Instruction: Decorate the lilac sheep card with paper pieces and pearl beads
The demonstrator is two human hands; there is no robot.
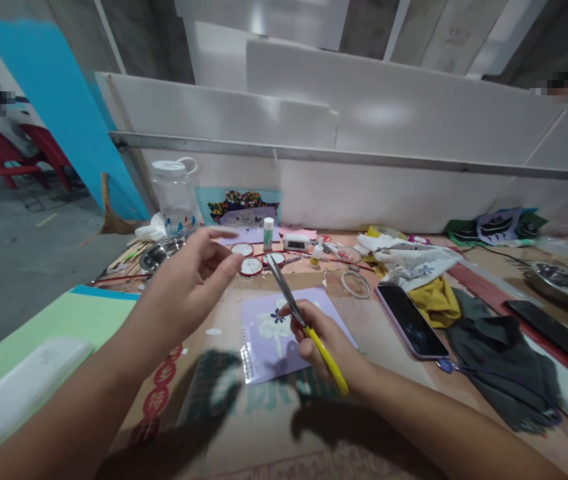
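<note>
My right hand (327, 337) is closed on a pair of scissors (291, 303) with yellow handles, blades pointing up and away from me. Under this hand lies a lilac sheet (254, 353) carrying a white cut-out shape (267, 327) and a small dark blue flower (277, 316). Whether the flower rests on the sheet or touches my fingertips, I cannot tell. A strip of tiny clear beads (247, 363) lines the sheet's left edge. My left hand (189, 277) is raised left of the scissors, fingers loosely bent, thumb apart, with nothing visible in it.
Behind the sheet stand a glue stick (268, 235), small round red-rimmed dishes (251, 267) and a dropper bottle (317, 255). To the right lie a phone (409, 320) and cloth scraps (434, 300). At left are a clear jug (177, 197), metal bowl (159, 255) and green board (64, 320).
</note>
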